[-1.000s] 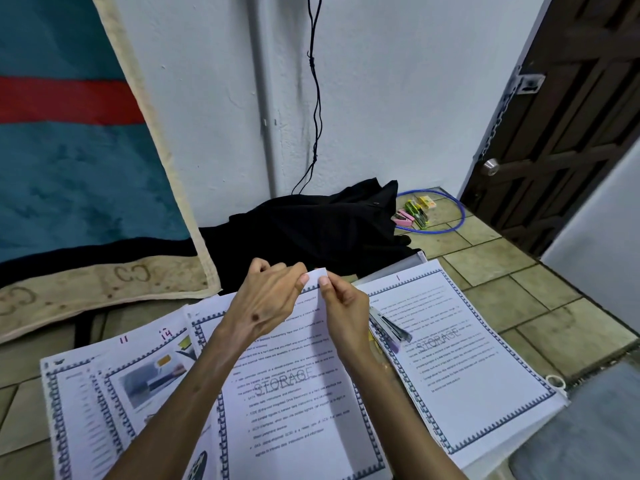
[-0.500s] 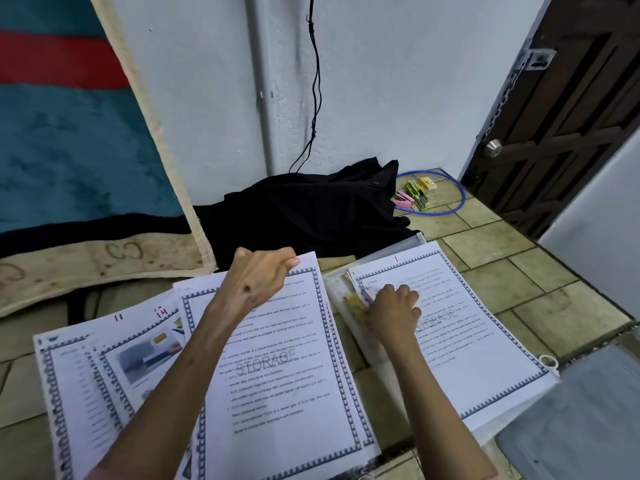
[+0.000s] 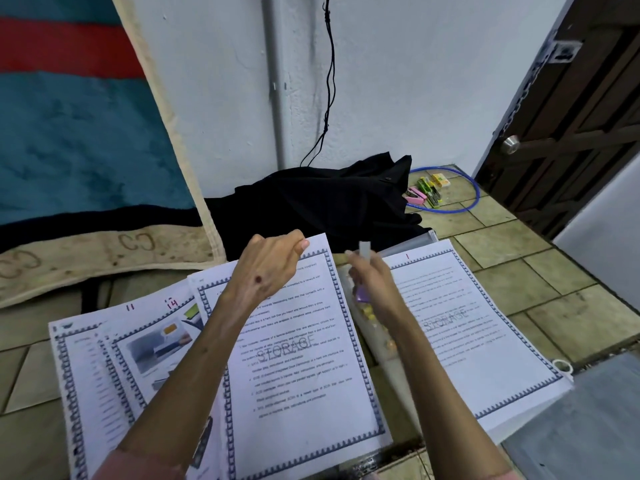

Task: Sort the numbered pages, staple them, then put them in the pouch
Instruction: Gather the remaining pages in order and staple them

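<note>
My left hand (image 3: 270, 268) pinches the top edge of a bordered page marked STORAGE (image 3: 304, 358) lying in the middle. My right hand (image 3: 372, 282) is lifted between the two stacks and grips a purple stapler (image 3: 362, 294), whose pale end sticks up above my fingers. To the right lies the page numbered 1 (image 3: 467, 327). Pages numbered 11 (image 3: 90, 368) and 14 (image 3: 162, 341) lie to the left, partly under the middle page. A clear plastic pouch (image 3: 381, 351) shows in the gap under my right arm.
A black garment (image 3: 322, 199) lies by the wall beyond the pages. Other staplers and a yellow box (image 3: 427, 190) sit inside a blue hoop (image 3: 474, 199) near the dark door (image 3: 571, 116). A blue and red blanket (image 3: 79, 143) hangs at left. The floor is tiled.
My right hand let go of the middle page, reached onto the pouch beside page 1, and has now risen holding the purple stapler. My left hand kept its pinch on the page's top edge.
</note>
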A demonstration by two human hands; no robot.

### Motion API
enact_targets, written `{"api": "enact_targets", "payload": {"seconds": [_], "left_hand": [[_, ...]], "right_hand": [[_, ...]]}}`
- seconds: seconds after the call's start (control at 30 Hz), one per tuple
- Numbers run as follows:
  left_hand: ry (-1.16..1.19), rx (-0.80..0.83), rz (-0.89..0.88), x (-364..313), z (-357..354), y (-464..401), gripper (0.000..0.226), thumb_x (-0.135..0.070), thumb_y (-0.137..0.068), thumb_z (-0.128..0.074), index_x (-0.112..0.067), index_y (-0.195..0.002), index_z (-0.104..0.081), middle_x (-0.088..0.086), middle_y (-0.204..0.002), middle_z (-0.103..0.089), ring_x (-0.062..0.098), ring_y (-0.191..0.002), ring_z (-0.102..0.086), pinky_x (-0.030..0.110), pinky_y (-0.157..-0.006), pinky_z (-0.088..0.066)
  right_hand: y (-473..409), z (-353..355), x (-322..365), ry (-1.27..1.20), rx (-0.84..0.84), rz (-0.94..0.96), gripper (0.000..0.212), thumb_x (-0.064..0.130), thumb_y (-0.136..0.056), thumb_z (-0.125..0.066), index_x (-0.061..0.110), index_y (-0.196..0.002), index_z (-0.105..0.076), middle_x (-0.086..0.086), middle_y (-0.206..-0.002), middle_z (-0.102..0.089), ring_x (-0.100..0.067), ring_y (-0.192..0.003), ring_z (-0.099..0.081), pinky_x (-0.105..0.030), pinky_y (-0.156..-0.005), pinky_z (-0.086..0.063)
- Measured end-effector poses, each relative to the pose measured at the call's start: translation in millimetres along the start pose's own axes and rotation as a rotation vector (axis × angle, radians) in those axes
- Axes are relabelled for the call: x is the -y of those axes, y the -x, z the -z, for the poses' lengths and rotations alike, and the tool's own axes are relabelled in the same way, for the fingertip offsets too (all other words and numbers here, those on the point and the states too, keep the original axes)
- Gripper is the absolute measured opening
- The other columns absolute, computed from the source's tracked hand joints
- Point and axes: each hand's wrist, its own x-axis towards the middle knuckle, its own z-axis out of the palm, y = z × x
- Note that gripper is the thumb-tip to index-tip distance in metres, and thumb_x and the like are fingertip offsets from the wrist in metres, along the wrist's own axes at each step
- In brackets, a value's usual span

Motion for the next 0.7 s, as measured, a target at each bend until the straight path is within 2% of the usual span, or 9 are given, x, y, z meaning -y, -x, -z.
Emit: {"api": "enact_targets", "payload": {"seconds": [0.07,0.13,0.2,0.27,0.33,0.4,0.5,0.63,0.7], "left_hand": [[0.008,-0.028,0.021,-2,1,-2,0.024,-0.030,-0.101,-0.029,-0.019,-0.081,-0.037,-0.007,-0.057,-0.039,0.021,-0.058,-0.040,0.030,-0.068,-0.027],[-0.010,-0.035,0.038,-3,3,-2,0.023,-0.030,-0.101,-0.029,-0.019,-0.082,-0.037,-0.007,-0.064,-0.044,0.023,-0.061,-0.045,0.030,-0.065,-0.026],[-0.020,-0.031,0.041,-1,4,-2,0.025,-0.030,-0.100,-0.030,-0.017,-0.080,-0.037,-0.006,-0.063,-0.043,0.027,-0.063,-0.050,0.030,-0.062,-0.027],[-0.018,-0.022,0.037,2,5,-1,0.028,-0.031,-0.100,-0.030,-0.015,-0.079,-0.037,-0.005,-0.060,-0.040,0.028,-0.061,-0.050,0.030,-0.058,-0.027],[-0.019,-0.020,0.027,4,6,0,0.029,-0.031,-0.100,-0.030,-0.014,-0.078,-0.037,-0.004,-0.060,-0.040,0.028,-0.060,-0.050,0.031,-0.057,-0.027],[-0.018,-0.019,0.016,3,7,0,0.029,-0.031,-0.100,-0.030,-0.013,-0.077,-0.038,-0.003,-0.061,-0.042,0.028,-0.060,-0.049,0.031,-0.056,-0.027],[-0.008,-0.019,0.009,0,9,0,0.029,-0.029,-0.100,-0.032,-0.013,-0.076,-0.036,-0.002,-0.061,-0.043,0.028,-0.059,-0.049,0.030,-0.058,-0.024],[-0.010,-0.047,-0.015,-4,9,0,0.029,-0.029,-0.099,-0.034,-0.014,-0.075,-0.038,0.000,-0.062,-0.048,0.024,-0.057,-0.048,0.027,-0.062,-0.025],[-0.006,-0.059,-0.035,-6,9,2,0.029,-0.029,-0.099,-0.035,-0.016,-0.074,-0.038,-0.003,-0.061,-0.046,0.022,-0.055,-0.045,0.026,-0.064,-0.028]], "right_hand": [[5,-17,-6,0.011,0.091,-0.003,0.027,0.032,-0.097,-0.045,0.013,-0.093,-0.064,0.006,-0.080,-0.069,-0.009,-0.073,-0.065,-0.021,-0.065,-0.052],[5,-25,-10,-0.031,0.076,-0.026,0.034,0.034,-0.097,-0.040,0.011,-0.099,-0.065,0.001,-0.092,-0.071,-0.010,-0.083,-0.068,-0.025,-0.070,-0.052],[0,-25,-9,-0.250,0.045,-0.123,0.036,0.030,-0.098,-0.035,0.007,-0.090,-0.062,-0.004,-0.080,-0.068,-0.015,-0.073,-0.063,-0.028,-0.067,-0.048],[-5,-20,-5,-0.606,-0.002,-0.239,0.031,0.027,-0.099,-0.034,0.007,-0.087,-0.055,-0.005,-0.070,-0.055,-0.015,-0.063,-0.053,-0.027,-0.061,-0.043],[-12,-14,-3,-0.779,-0.049,-0.244,0.025,0.025,-0.099,-0.039,0.009,-0.086,-0.053,-0.006,-0.069,-0.050,-0.013,-0.056,-0.049,-0.023,-0.053,-0.042],[-16,-9,0,-0.835,-0.106,-0.212,0.020,0.023,-0.096,-0.050,0.012,-0.079,-0.053,-0.006,-0.067,-0.054,-0.010,-0.046,-0.052,-0.019,-0.042,-0.044],[-24,-10,8,-0.954,-0.126,-0.175,0.022,0.022,-0.092,-0.055,0.017,-0.073,-0.046,-0.001,-0.061,-0.052,-0.008,-0.043,-0.049,-0.017,-0.036,-0.040],[-36,-21,14,-1.042,-0.229,-0.140,0.023,0.026,-0.091,-0.043,0.015,-0.071,-0.042,0.000,-0.068,-0.038,-0.015,-0.056,-0.037,-0.023,-0.048,-0.033],[-39,-27,23,-1.041,-0.296,-0.102,0.028,0.028,-0.094,-0.039,0.015,-0.070,-0.039,0.000,-0.068,-0.038,-0.016,-0.057,-0.039,-0.026,-0.053,-0.035]]}}
